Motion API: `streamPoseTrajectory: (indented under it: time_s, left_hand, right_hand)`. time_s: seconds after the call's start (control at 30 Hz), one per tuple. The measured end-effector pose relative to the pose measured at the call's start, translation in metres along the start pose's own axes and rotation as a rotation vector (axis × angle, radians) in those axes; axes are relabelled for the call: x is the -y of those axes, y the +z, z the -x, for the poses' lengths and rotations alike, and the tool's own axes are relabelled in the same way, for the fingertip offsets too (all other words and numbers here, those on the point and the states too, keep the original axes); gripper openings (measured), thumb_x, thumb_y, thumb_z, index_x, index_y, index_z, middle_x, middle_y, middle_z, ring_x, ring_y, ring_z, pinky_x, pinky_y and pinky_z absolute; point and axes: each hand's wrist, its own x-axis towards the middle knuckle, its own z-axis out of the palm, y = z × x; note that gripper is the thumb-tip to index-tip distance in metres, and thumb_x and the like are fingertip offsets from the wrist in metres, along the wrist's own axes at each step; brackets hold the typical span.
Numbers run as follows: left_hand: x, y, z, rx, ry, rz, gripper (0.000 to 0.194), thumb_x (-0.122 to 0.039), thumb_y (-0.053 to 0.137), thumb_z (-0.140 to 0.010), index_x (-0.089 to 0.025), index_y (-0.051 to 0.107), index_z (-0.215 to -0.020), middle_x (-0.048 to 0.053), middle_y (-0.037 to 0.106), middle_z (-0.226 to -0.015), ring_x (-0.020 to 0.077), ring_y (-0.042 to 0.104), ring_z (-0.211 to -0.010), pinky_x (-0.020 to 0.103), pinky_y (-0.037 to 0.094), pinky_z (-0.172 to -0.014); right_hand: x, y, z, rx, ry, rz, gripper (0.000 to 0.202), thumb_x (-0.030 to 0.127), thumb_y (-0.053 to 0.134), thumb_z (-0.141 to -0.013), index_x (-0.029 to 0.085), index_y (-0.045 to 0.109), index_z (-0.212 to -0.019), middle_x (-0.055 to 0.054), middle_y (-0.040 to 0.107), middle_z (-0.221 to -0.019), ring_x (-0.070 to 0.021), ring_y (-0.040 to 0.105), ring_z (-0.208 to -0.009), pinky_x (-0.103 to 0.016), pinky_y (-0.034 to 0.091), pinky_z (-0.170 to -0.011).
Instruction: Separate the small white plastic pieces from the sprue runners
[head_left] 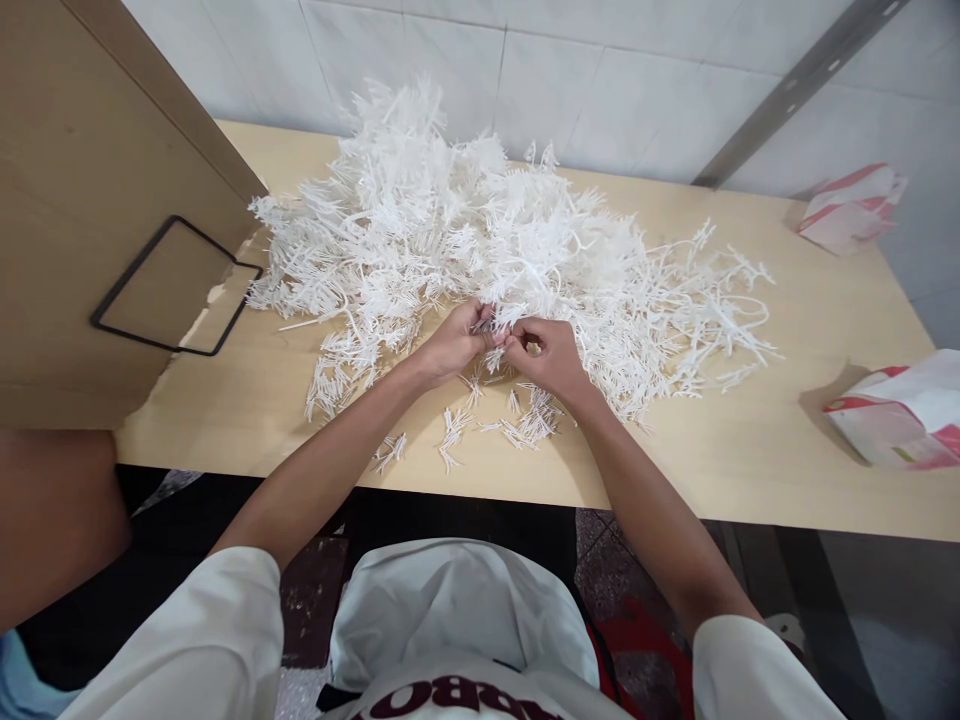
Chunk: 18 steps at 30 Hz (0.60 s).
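In the head view, the left hand [454,345] has its thumb and fingers closed on a small white cluster [502,316], at the front of a large heap of white branched strands [450,225] spread over the bench [247,415]. The right hand [551,358] meets it from the other side, thumb and forefinger together in a pinch; whether a strand lies between those tips, I cannot tell. Loose sprigs [454,430] lie nearer the bench's front edge, below the hands.

For fine work like this, the left hand is best used as a steady clamp near the joint of the strands, with the right making small, controlled movements at the tips. The pieces look thin and easily tangled, so a light grip and a little separation from the heap should help avoid snagging neighbours.
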Motion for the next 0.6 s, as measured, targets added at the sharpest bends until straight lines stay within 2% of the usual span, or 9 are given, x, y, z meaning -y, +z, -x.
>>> streamPoseTrajectory:
  time_s: [0.13, 0.27, 0.37, 0.47, 0.6]
  left_hand:
    - [0.007, -0.011, -0.009, -0.007, 0.145, -0.073, 0.052, -0.049, 0.081, -0.066, -0.02, 0.046, -0.092, 0.001, 0.055, -0.092, 0.0158, 0.058, -0.093, 0.029, 0.049, -0.082]
    - [0.005, -0.012, -0.011, 0.011, 0.227, -0.103, 0.064, -0.054, 0.081, -0.065, -0.022, 0.048, -0.109, 0.005, 0.061, -0.104, 0.0207, 0.059, -0.105, 0.033, 0.048, -0.091]
    - [0.0, -0.012, -0.008, 0.049, 0.207, -0.138, 0.067, -0.052, 0.08, -0.068, -0.021, 0.046, -0.117, 0.005, 0.064, -0.1, 0.0209, 0.062, -0.098, 0.035, 0.049, -0.09]
    - [-0.003, -0.013, -0.005, 0.053, 0.242, -0.253, 0.059, -0.044, 0.077, -0.073, -0.021, 0.046, -0.117, 0.003, 0.063, -0.093, 0.0185, 0.062, -0.089, 0.033, 0.048, -0.084]
    - [-0.007, -0.01, -0.002, 0.044, 0.29, -0.388, 0.037, -0.03, 0.073, -0.076, -0.02, 0.048, -0.101, 0.0, 0.057, -0.087, 0.0145, 0.056, -0.079, 0.029, 0.046, -0.076]
  right_hand:
    - [-0.003, 0.003, -0.003, 0.016, -0.004, 0.172, 0.017, 0.027, 0.049, -0.081, 0.019, 0.059, -0.069, 0.002, 0.055, -0.057, -0.0107, 0.046, -0.053, -0.026, 0.036, -0.059]
    - [-0.004, 0.002, -0.002, -0.142, -0.091, 0.233, 0.012, 0.024, 0.053, -0.079, 0.02, 0.063, -0.075, 0.001, 0.062, -0.064, -0.0126, 0.052, -0.06, -0.026, 0.04, -0.062]
    - [-0.005, 0.0, 0.0, -0.188, -0.147, 0.328, 0.011, 0.024, 0.053, -0.079, 0.02, 0.06, -0.072, 0.0, 0.061, -0.065, -0.0132, 0.053, -0.062, -0.026, 0.04, -0.061]
    - [-0.006, 0.001, 0.0, -0.162, -0.168, 0.407, 0.012, 0.023, 0.051, -0.078, 0.02, 0.057, -0.068, 0.0, 0.059, -0.062, -0.0133, 0.051, -0.06, -0.026, 0.037, -0.058]
    - [-0.005, 0.003, 0.001, -0.122, -0.183, 0.43, 0.013, 0.022, 0.051, -0.071, 0.02, 0.049, -0.059, -0.001, 0.054, -0.057, -0.0132, 0.046, -0.055, -0.027, 0.033, -0.054]
